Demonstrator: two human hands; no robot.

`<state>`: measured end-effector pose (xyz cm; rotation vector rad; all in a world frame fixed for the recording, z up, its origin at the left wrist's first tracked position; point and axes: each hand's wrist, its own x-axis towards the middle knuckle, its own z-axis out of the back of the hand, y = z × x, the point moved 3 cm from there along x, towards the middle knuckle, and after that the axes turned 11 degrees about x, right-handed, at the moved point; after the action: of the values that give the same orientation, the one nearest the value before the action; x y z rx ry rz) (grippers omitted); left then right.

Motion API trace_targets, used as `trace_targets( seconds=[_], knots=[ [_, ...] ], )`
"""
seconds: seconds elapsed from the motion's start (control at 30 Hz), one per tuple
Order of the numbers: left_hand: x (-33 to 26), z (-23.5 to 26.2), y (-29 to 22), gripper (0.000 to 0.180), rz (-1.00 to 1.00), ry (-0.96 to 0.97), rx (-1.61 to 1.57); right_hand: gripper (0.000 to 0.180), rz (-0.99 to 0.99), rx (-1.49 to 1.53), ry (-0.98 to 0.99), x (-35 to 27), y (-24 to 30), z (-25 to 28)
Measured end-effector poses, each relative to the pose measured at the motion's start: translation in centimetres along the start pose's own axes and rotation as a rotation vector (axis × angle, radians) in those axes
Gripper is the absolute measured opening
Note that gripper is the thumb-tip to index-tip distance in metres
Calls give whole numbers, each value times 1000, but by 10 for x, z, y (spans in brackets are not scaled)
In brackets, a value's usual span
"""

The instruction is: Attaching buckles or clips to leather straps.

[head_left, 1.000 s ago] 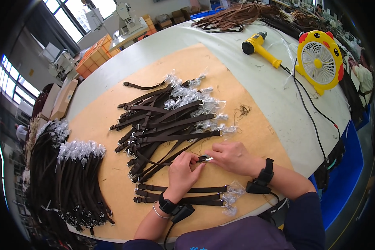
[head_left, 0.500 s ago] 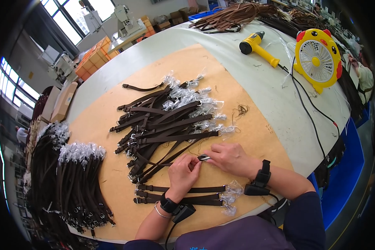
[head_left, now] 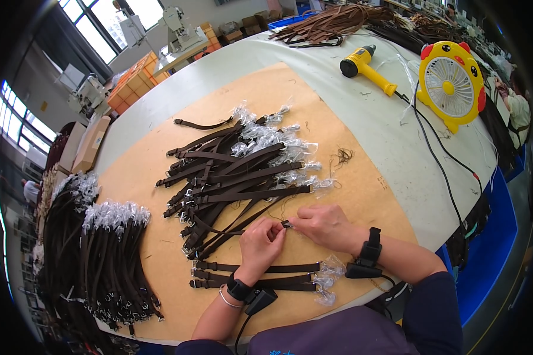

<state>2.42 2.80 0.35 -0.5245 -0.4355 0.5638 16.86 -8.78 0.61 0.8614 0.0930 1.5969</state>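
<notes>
"What have those hands got?"

"The left hand [head_left: 260,244] is pinched shut, thumb to fingers, on a dark strap [head_left: 286,224]. A short bit of it pokes out between the two hands."

"And the right hand [head_left: 326,228]?"

"Fingers curled, tips right up at that strap end. Whether they've closed on it, or on something small, I can't tell from here."

"Where's this happening?"

"Over the brown sheet [head_left: 361,177], toward the near edge of the tabletop [head_left: 403,145]. Between there and that edge lie a few finished-looking straps [head_left: 272,269] with clear plastic at their right ends."

"And the heap [head_left: 249,176]?"

"Beyond the hands, toward the far edge: more dark straps, crossed every way. A thick bundle [head_left: 109,260] lies along the left edge."

"The yellow fan [head_left: 450,89]?"

"Standing by the right edge, with a yellow gun-shaped tool [head_left: 370,71] lying just beside it."
</notes>
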Motion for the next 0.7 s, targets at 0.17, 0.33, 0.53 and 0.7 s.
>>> trace_targets(
  seconds=[0.17,0.33,0.53,0.7],
  knots=[
    [1,7,5,12,21,20,-22,12,-67,34,-4,-1,2,3],
    [1,9,-2,14,18,-8,-44,16,-49,61,-17,-2,3,8],
    [1,7,-9,9,-36,7,37,17,-37,26,10,-3,2,8],
    [0,3,2,7,10,-26,-18,14,-23,44,28,0,5,7]
  ],
)
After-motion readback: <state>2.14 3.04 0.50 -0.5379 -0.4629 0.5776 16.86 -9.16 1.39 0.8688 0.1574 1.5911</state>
